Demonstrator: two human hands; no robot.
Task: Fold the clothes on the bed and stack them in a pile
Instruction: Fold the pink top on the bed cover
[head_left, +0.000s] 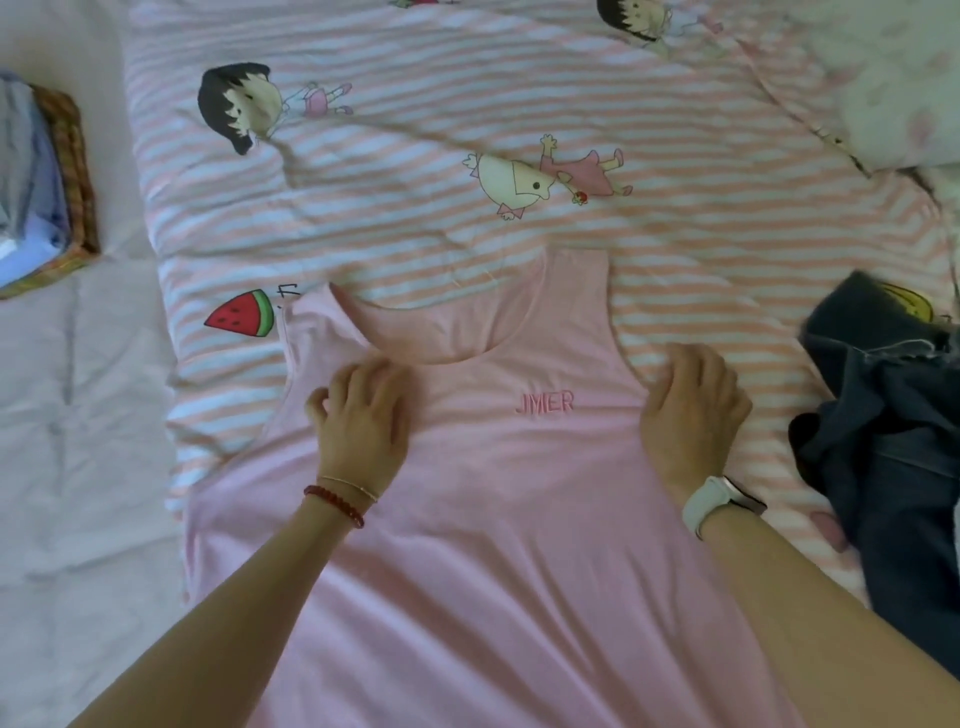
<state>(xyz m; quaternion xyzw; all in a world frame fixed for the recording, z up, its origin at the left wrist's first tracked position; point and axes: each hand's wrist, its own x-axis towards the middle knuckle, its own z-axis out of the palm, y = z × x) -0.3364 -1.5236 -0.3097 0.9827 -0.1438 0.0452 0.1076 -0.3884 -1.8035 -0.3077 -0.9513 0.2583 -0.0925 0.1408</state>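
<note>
1. At the bed's left edge, a folded pile (36, 176)
2. Mid-bed, a pink top (493, 519) lies flat; left hand (363, 415) and right hand (693, 410) press it, fingers relaxed
3. Right edge: dark jeans (883, 441), crumpled

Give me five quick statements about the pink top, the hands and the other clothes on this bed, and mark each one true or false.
1. The pink sleeveless top lies spread flat, front up, on the striped bedcover. True.
2. The left hand holds the top up off the bed. False: it rests on the top near the left shoulder strap.
3. The right hand rests on the top's right edge, by the armhole. True.
4. The dark denim garment is neatly folded. False: it lies crumpled to the right of the top.
5. A pile of folded clothes sits at the far left. True.
</note>
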